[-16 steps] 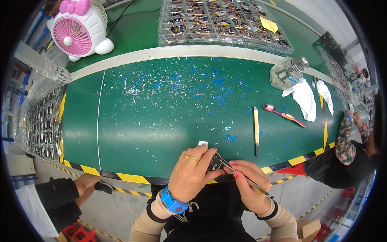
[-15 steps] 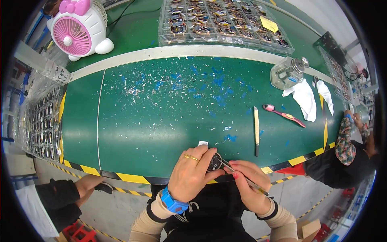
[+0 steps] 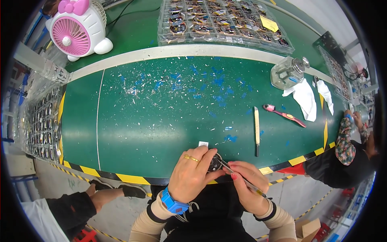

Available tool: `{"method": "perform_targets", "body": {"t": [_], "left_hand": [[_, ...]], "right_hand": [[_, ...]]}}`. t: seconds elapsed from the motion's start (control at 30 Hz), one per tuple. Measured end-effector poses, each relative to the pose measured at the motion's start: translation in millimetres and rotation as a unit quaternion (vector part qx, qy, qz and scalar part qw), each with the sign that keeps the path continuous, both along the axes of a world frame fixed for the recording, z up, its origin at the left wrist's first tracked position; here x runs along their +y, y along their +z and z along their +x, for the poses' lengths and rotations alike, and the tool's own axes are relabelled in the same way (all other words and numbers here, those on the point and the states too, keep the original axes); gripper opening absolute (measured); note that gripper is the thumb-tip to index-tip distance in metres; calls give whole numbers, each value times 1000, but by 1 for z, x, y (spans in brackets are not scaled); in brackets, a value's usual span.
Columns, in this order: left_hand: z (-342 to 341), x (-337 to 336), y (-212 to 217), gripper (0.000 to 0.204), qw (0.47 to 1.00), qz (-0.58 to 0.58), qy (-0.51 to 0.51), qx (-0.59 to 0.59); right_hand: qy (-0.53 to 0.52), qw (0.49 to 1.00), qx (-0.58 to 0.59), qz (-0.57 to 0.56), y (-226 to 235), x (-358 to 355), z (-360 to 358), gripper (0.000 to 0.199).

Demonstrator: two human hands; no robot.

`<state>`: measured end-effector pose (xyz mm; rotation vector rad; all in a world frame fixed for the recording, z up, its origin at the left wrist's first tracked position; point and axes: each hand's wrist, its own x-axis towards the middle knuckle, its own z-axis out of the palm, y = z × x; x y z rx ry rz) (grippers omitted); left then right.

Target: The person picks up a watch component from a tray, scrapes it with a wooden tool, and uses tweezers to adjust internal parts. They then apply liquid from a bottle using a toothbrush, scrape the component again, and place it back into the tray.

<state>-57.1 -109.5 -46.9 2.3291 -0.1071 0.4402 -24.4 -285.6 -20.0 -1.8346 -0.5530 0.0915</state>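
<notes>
Your left hand [image 3: 189,173], back up, closes thumb and fingers on a round dark part [image 3: 215,163] at the green bench's [image 3: 137,147] near edge; your right hand [image 3: 250,183] pinches tweezers [image 3: 258,190], slanted toward it.

Tabletop [image 3: 141,149] green, edge tape [image 3: 133,178] yellow-and-black striped, round component [image 3: 214,164] black, tweezers [image 3: 253,187] silver-grey, wristwatch [image 3: 172,201] bright blue, toothbrush [image 3: 284,115] pink-red, fan [image 3: 70,35] white and pink, cloth [image 3: 304,101] white
</notes>
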Motion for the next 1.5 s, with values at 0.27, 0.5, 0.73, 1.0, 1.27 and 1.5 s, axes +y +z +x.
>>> {"method": "perform_targets", "body": {"t": [0.27,0.5,0.73,1.0,1.27,1.5], "left_hand": [[0,0,0,56,1000,-3,0,0],[-1,0,2,57,1000,-3,-7,9],[-1,0,1,56,1000,4,-3,11],[0,0,2,55,1000,8,0,6],[-1,-1,1,55,1000,9,5,2],[-1,0,-1,55,1000,7,4,-1]], "right_hand": [[29,999,-29,-31,-1,0,0,22],[79,986,-133,-68,-2,-3,2,31],[137,964,-207,-98,-6,-10,13,33],[179,933,-293,-105,-22,-18,20,34],[220,898,-356,-134,-19,-23,27,32],[224,928,-280,-99,-14,-20,25,27]]}}
